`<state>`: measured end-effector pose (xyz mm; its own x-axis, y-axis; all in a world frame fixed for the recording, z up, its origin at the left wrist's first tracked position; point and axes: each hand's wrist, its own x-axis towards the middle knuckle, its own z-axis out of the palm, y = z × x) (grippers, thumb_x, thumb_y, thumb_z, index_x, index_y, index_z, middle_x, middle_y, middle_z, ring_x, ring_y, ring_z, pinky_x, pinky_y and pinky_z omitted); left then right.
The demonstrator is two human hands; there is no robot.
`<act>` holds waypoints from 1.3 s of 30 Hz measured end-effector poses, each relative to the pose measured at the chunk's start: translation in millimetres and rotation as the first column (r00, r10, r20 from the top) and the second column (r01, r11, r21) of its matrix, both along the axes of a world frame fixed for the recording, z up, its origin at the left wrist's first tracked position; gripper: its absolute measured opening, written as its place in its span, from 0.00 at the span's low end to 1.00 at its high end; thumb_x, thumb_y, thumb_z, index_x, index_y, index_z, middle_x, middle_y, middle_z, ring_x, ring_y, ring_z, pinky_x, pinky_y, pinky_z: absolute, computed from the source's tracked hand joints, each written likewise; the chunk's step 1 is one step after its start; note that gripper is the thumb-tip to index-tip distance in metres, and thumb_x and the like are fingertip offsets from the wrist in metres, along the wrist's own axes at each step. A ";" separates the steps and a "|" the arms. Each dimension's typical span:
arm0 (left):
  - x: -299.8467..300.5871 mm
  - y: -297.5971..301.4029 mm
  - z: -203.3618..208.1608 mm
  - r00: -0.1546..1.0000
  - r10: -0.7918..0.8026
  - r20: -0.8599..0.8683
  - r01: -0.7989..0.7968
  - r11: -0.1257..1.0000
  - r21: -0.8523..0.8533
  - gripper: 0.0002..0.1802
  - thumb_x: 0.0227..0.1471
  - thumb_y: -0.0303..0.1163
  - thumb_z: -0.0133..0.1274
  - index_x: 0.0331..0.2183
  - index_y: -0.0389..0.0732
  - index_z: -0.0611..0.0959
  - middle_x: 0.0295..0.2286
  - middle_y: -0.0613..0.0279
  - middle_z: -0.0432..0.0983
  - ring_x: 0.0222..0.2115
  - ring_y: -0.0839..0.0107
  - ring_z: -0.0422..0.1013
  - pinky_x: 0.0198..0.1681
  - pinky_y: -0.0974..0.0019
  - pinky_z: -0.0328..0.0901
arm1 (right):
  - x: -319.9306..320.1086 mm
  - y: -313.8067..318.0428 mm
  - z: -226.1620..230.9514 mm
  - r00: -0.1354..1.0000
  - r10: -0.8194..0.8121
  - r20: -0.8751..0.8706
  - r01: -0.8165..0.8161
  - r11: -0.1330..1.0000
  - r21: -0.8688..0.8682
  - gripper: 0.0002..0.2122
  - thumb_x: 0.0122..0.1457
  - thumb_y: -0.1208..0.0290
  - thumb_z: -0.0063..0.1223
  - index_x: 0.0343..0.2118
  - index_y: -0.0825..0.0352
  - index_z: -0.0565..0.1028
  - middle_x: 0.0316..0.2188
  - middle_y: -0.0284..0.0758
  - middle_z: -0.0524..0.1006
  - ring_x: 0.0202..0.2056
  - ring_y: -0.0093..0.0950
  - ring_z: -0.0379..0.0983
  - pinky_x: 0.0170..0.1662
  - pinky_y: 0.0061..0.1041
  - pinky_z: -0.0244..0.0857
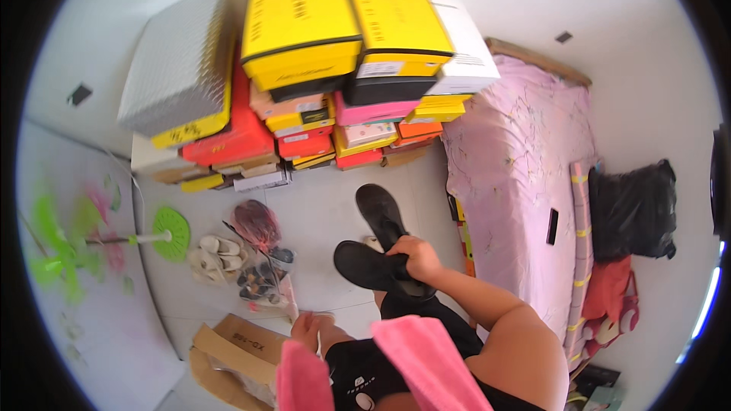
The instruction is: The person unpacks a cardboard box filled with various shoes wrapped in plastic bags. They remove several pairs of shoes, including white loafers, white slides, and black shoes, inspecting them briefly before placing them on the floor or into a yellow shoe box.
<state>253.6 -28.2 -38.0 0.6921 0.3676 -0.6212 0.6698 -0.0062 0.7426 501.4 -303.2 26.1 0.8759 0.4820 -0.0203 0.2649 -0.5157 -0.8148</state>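
My right hand (415,257) is closed around a pair of black slippers (367,265), gripping them near their straps. They are held up over the floor, their soles fanned apart, one pointing up and one to the left. Down by my leg is my left hand (304,329), small in view and partly hidden by a pink cloth strip (302,375); how its fingers are set is unclear. Just beyond it lie clear plastic bags of dark footwear (263,278). An open cardboard box (240,350) stands to its left.
Stacked shoe boxes (304,27) line the far wall, beside a bubble-wrapped box (179,61). White shoes (219,257) lie on the floor near a green fan (57,236). On the right are a pink-sheeted bed (518,183), a phone (552,226) and a black bag (632,209).
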 end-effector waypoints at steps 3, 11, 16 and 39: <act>67.6 -24.4 -23.4 0.970 -0.200 0.137 0.196 0.980 0.046 0.21 0.48 0.32 0.58 0.44 0.34 0.76 0.36 0.52 0.77 0.35 0.68 0.74 0.41 0.66 0.68 | 25.5 -61.4 33.5 0.996 -0.065 0.057 0.064 0.998 0.005 0.10 0.40 0.84 0.47 0.25 0.67 0.79 0.25 0.41 0.76 0.31 0.43 0.72 0.36 0.36 0.67; 240.9 -206.1 154.0 0.656 -0.730 0.190 0.751 0.656 -0.076 0.66 0.37 0.50 0.67 0.58 0.21 0.42 0.48 0.37 0.66 0.42 0.53 0.72 0.46 0.62 0.67 | 39.3 -136.6 93.0 0.854 -0.517 0.067 0.517 0.856 0.008 0.11 0.41 0.84 0.49 0.29 0.69 0.79 0.27 0.41 0.75 0.34 0.44 0.72 0.38 0.34 0.66; 247.4 -263.2 129.3 0.692 -0.701 0.175 0.712 0.703 0.000 0.67 0.37 0.42 0.67 0.59 0.23 0.37 0.48 0.39 0.67 0.51 0.58 0.66 0.51 0.65 0.62 | 42.6 -137.8 91.9 0.787 -0.617 -0.004 0.617 0.786 0.032 0.16 0.36 0.86 0.44 0.32 0.71 0.78 0.29 0.44 0.75 0.36 0.44 0.72 0.41 0.34 0.67; 289.9 -127.1 90.0 0.950 -0.278 -0.140 0.153 0.809 -0.568 0.48 0.37 0.30 0.49 0.62 0.38 0.53 0.47 0.47 0.68 0.42 0.57 0.71 0.41 0.60 0.70 | 45.9 -73.4 109.1 0.923 -0.323 -0.207 0.285 0.939 -0.195 0.25 0.45 0.70 0.59 0.50 0.55 0.73 0.43 0.41 0.76 0.42 0.41 0.73 0.44 0.36 0.68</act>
<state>543.5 -155.3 52.0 0.5451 -0.2175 -0.8097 0.8371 0.1935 0.5116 547.3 -376.6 135.3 0.9410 0.1668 -0.2945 -0.1119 -0.6680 -0.7357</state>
